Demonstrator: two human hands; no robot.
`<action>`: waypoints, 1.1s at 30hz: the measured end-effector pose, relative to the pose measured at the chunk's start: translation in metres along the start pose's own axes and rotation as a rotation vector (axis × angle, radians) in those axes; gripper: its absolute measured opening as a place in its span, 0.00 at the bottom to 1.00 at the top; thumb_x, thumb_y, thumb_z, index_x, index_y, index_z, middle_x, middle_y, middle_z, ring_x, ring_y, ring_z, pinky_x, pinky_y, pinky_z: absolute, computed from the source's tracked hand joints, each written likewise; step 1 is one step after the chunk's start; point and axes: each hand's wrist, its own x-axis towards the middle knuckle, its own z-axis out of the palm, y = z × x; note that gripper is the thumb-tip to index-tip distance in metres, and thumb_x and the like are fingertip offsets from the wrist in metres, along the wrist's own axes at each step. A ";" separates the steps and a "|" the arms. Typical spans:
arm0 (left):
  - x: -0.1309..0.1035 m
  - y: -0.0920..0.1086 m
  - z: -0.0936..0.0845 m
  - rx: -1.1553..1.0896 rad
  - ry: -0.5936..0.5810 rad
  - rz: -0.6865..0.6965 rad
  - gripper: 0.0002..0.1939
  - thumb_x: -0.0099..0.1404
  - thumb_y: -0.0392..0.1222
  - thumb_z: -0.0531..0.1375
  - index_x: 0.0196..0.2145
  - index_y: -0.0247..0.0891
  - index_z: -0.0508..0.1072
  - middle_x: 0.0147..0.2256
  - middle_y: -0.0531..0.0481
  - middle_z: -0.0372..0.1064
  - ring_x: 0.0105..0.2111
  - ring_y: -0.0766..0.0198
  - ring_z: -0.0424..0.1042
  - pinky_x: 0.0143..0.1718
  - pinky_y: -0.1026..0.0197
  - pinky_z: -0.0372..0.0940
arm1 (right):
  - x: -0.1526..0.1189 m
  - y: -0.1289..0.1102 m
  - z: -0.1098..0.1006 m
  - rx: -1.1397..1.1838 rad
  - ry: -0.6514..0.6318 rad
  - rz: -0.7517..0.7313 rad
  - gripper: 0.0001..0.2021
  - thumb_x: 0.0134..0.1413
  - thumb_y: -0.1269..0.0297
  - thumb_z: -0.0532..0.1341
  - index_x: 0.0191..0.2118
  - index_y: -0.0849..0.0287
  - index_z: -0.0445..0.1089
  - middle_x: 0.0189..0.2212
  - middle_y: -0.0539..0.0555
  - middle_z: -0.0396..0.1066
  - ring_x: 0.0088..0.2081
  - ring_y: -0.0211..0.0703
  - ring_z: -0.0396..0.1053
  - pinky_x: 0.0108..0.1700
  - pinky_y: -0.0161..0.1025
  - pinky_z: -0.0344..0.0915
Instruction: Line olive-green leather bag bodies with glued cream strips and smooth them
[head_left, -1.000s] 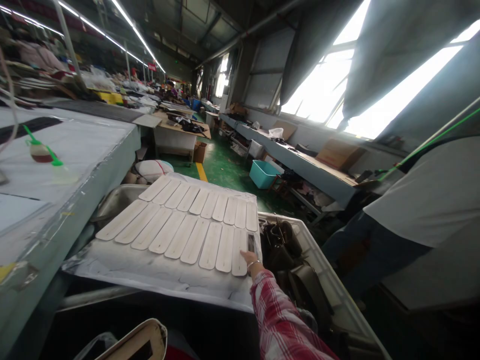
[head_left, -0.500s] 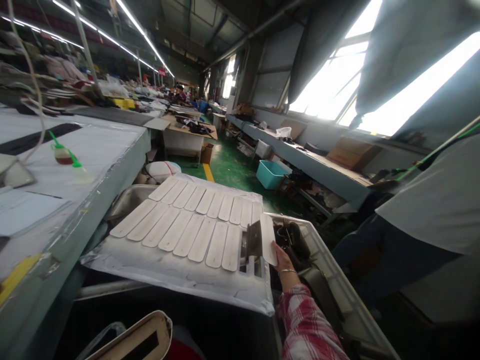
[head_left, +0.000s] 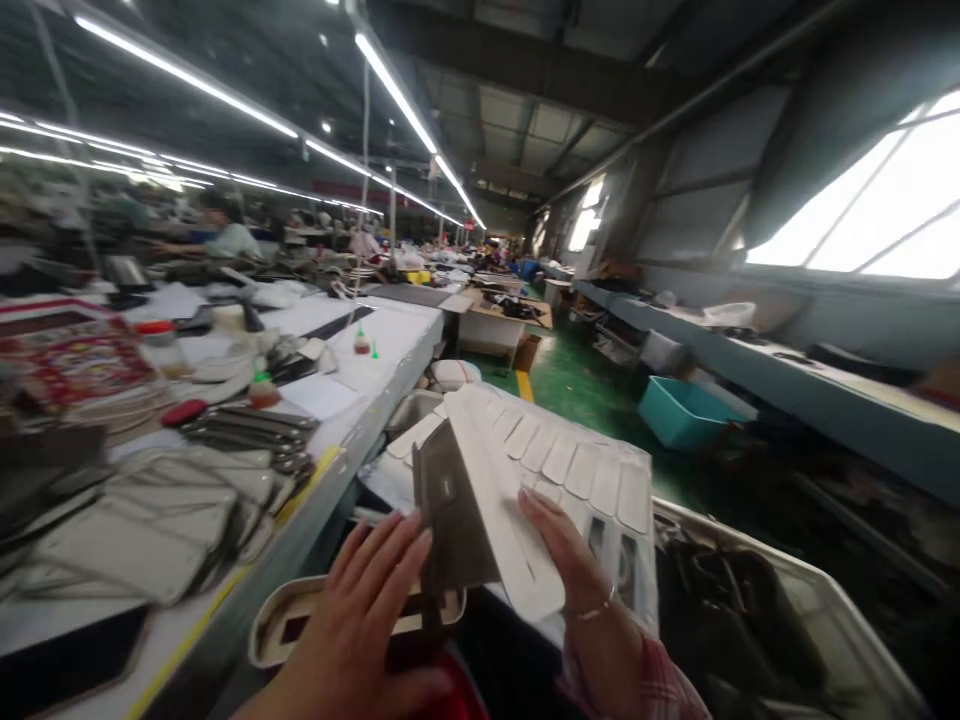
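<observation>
A long pale panel with rounded ends (head_left: 499,505), with a dark brown flap (head_left: 454,510) joined to it, is tilted up in front of me. My right hand (head_left: 566,560) grips the panel's right edge. My left hand (head_left: 367,610) is at the dark flap's left side, its fingers stretched out; whether the fingertips touch the flap is unclear. Behind the panel, rows of similar pale strips (head_left: 559,455) lie on a white-covered board. Below, partly behind my left hand, is a beige oval-ended piece (head_left: 274,625) with a dark slot.
On the left, a long table (head_left: 397,345) carries stacked grey pieces (head_left: 142,520), small bottles and a dark phone-like slab (head_left: 75,660). At right stands a white crate (head_left: 825,590) with dark items. A teal bin (head_left: 682,412) is on the green floor. A person (head_left: 234,235) sits far left.
My right hand has brought the panel from the board's right side to the front centre. My left hand has come into view. The camera has turned left.
</observation>
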 end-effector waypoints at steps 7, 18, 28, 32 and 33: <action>0.005 -0.077 -0.043 -0.388 -0.055 -0.535 0.35 0.50 0.55 0.62 0.52 0.35 0.61 0.50 0.43 0.63 0.50 0.52 0.62 0.50 0.54 0.59 | 0.017 -0.008 0.057 -0.150 -0.797 0.262 0.23 0.40 0.51 0.65 0.38 0.66 0.70 0.26 0.53 0.70 0.27 0.39 0.68 0.29 0.34 0.64; -0.003 -0.082 -0.030 0.101 -0.289 -0.653 0.15 0.61 0.50 0.52 0.33 0.35 0.69 0.28 0.45 0.71 0.31 0.57 0.70 0.29 0.62 0.57 | 0.064 0.027 0.076 -0.939 -0.393 -0.276 0.22 0.55 0.47 0.49 0.31 0.61 0.70 0.24 0.49 0.66 0.29 0.38 0.62 0.32 0.34 0.56; -0.014 -0.088 -0.029 -0.025 -0.263 -0.703 0.17 0.61 0.53 0.50 0.34 0.36 0.69 0.31 0.46 0.71 0.33 0.58 0.70 0.32 0.62 0.58 | 0.030 0.064 0.088 -1.232 -0.383 -0.591 0.56 0.33 0.44 0.65 0.63 0.61 0.35 0.57 0.65 0.50 0.55 0.57 0.52 0.54 0.53 0.52; -0.030 -0.081 -0.037 -0.138 -0.371 -0.641 0.18 0.58 0.53 0.55 0.40 0.37 0.67 0.38 0.46 0.70 0.39 0.57 0.69 0.38 0.61 0.60 | 0.027 0.076 0.082 -1.273 -0.411 -0.659 0.49 0.40 0.52 0.64 0.63 0.62 0.35 0.54 0.64 0.54 0.52 0.54 0.54 0.54 0.50 0.54; -0.035 -0.079 -0.039 -0.154 -0.412 -0.605 0.20 0.56 0.51 0.56 0.43 0.38 0.65 0.41 0.46 0.69 0.42 0.56 0.68 0.41 0.61 0.60 | 0.026 0.078 0.079 -1.273 -0.425 -0.673 0.48 0.41 0.53 0.63 0.63 0.62 0.36 0.54 0.64 0.54 0.53 0.54 0.54 0.54 0.49 0.54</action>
